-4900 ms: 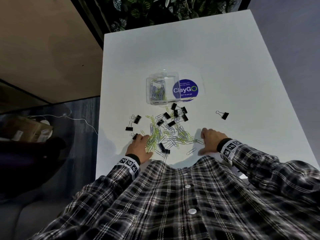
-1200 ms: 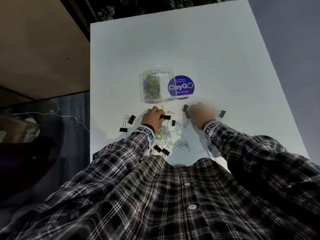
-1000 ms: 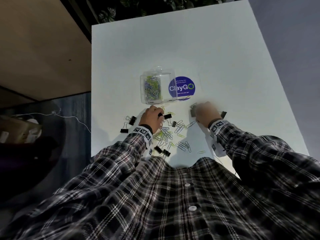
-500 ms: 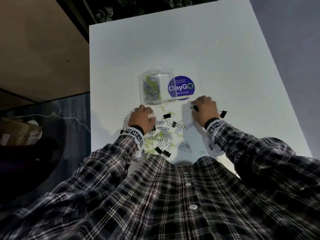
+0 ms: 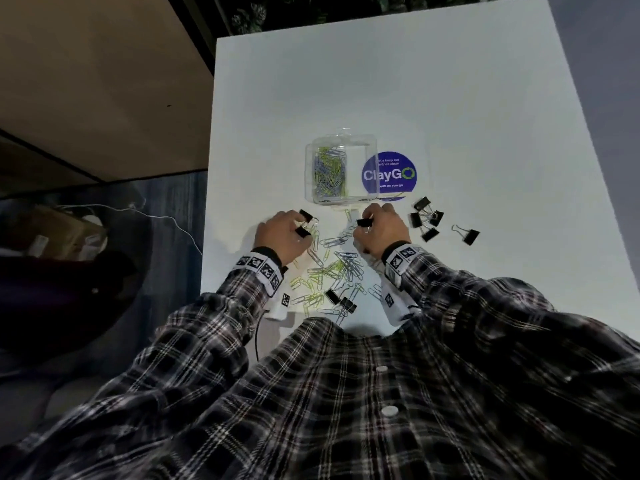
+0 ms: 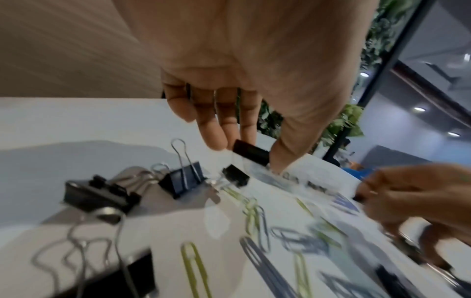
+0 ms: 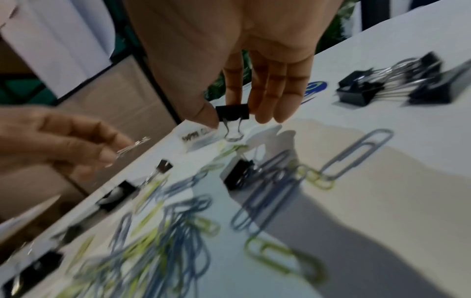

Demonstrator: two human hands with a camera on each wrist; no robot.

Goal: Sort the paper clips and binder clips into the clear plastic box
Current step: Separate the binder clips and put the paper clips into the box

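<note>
white tabletop (image 5: 433, 98) fills the head view, with a dark floor at its left side. a clear plastic box (image 5: 367, 152) sits near the middle, its left compartment filled with green and blue paper clips (image 5: 329, 171), just beside a round purple sticker (image 5: 389, 176). the left hand (image 5: 282, 235) pinches a small black binder clip (image 6: 251, 151) between thumb and fingertips just above the table; other black binder clips (image 6: 182, 181) lie beside it. the right hand (image 5: 382, 230) clamps thumb and forefinger on another black binder clip (image 7: 232, 112), its wire handles hanging down. loose green and blue paper clips (image 5: 337, 270) are scattered between and behind the hands. a cluster of black binder clips (image 5: 424, 218) lies right of the right hand.
</note>
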